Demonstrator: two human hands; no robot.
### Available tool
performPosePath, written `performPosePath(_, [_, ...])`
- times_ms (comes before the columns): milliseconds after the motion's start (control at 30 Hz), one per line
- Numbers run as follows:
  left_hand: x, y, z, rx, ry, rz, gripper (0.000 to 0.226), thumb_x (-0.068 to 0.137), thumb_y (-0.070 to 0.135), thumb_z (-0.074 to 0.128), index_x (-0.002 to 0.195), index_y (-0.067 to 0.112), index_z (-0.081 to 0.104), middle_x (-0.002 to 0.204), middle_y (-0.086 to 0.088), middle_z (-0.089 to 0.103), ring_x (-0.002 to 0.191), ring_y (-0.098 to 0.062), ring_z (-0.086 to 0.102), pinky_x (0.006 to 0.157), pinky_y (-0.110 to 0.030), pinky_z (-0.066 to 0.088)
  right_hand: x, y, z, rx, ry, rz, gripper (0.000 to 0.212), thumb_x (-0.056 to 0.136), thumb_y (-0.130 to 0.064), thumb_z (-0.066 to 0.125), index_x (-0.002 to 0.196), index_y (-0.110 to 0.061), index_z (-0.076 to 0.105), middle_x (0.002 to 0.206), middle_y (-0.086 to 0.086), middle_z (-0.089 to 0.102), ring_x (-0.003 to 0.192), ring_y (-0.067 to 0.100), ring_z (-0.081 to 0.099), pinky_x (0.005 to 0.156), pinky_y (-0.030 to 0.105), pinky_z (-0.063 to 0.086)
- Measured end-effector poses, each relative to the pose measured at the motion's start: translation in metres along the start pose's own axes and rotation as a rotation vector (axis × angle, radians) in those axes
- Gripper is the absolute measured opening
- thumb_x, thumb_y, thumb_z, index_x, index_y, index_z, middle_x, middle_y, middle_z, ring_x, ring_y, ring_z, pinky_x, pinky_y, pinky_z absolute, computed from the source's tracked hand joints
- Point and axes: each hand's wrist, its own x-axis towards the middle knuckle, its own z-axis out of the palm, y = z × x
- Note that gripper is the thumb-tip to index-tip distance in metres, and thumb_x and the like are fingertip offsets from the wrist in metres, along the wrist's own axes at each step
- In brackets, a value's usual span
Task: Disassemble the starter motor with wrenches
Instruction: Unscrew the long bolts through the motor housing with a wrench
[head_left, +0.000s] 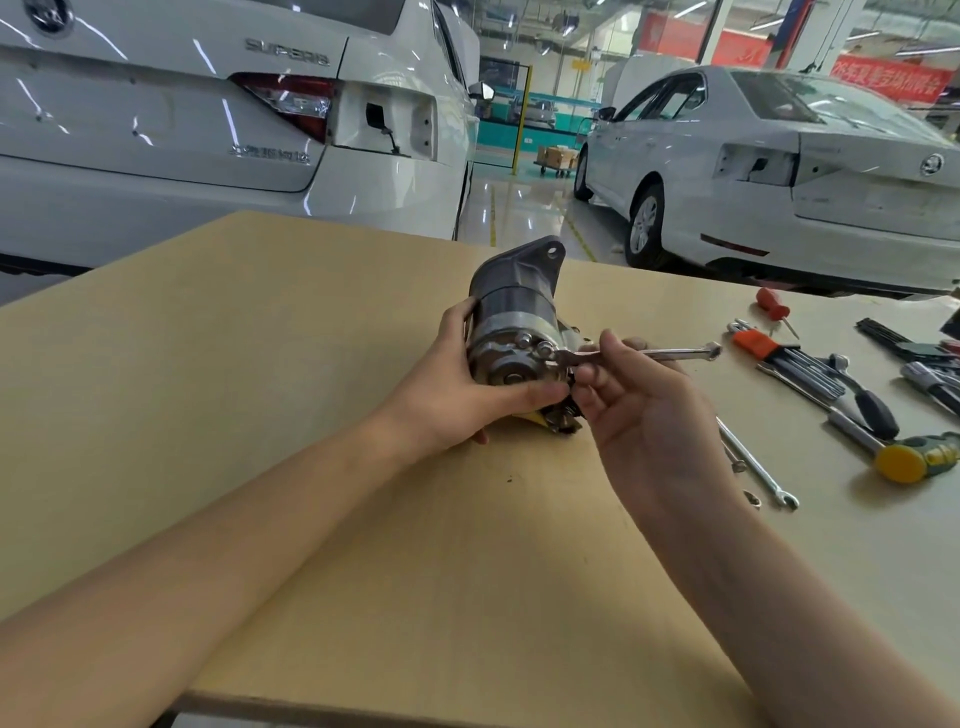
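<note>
Both forearms reach in over the tan table (260, 364). Furthest left, the left hand (457, 389) wraps round the starter motor (511, 332), thumb across its end cap, holding it on its side on the table. Just right of that hold, the right hand (639, 410) pinches a wrench (639, 355) whose head sits on a bolt (545, 347) of the end cap. Beyond this grip, further right, lie a spare wrench (756, 462), a hammer (883, 447) and a red screwdriver (774, 306).

Colours on the bench

A pale tan table (291, 332) is seen under a grey and silver starter motor (511, 322), a chrome wrench (660, 355), a red-handled screwdriver (772, 304), a yellow-and-green hammer (914, 457); white cars (208, 130) are parked behind.
</note>
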Motion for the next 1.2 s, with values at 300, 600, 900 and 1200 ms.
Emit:
performPosePath(300, [-0.002, 0.002, 0.001, -0.033, 0.031, -0.016, 0.126, 0.046, 0.057, 0.076, 0.152, 0.025, 0.015, 0.116, 0.012, 0.057, 0.088, -0.005, 0.065, 0.044, -0.024, 0.048, 0.004, 0.001, -0.003, 0.010, -0.020, -0.006, 0.013, 0.089, -0.001, 0.060, 0.099, -0.002, 0.052, 0.063, 0.004, 0.064, 0.058, 0.014, 0.067, 0.056, 0.020, 0.053])
performPosePath(600, [0.000, -0.002, 0.000, -0.002, 0.027, -0.031, 0.108, 0.059, 0.058, 0.077, 0.147, 0.034, 0.020, 0.106, 0.006, 0.063, 0.057, -0.002, 0.062, 0.046, -0.026, 0.051, 0.000, -0.008, 0.020, -0.956, -0.214, -0.774, 0.019, 0.085, -0.002, 0.067, 0.082, -0.016, 0.055, 0.074, -0.002, 0.063, 0.064, 0.017, 0.062, 0.059, 0.034, 0.053])
performPosePath(900, [-0.004, -0.011, -0.010, 0.168, -0.030, -0.146, 0.017, 0.098, 0.010, 0.053, 0.110, -0.001, 0.051, 0.088, 0.008, 0.053, 0.055, 0.005, 0.054, 0.049, -0.005, 0.043, -0.002, -0.003, 0.025, -1.477, -0.720, -1.184, 0.015, 0.084, 0.002, 0.067, 0.099, -0.001, 0.071, 0.085, 0.008, 0.062, 0.077, 0.017, 0.058, 0.072, 0.026, 0.048])
performPosePath(1200, [0.003, -0.006, -0.002, 0.025, 0.023, -0.031, 0.114, 0.065, 0.028, 0.088, 0.152, 0.030, 0.014, 0.114, 0.013, 0.058, 0.071, 0.006, 0.066, 0.043, -0.022, 0.048, -0.002, 0.000, 0.004, -0.097, 0.044, -0.164, 0.014, 0.090, 0.000, 0.060, 0.083, -0.007, 0.050, 0.058, 0.005, 0.061, 0.046, 0.012, 0.056, 0.052, 0.021, 0.050])
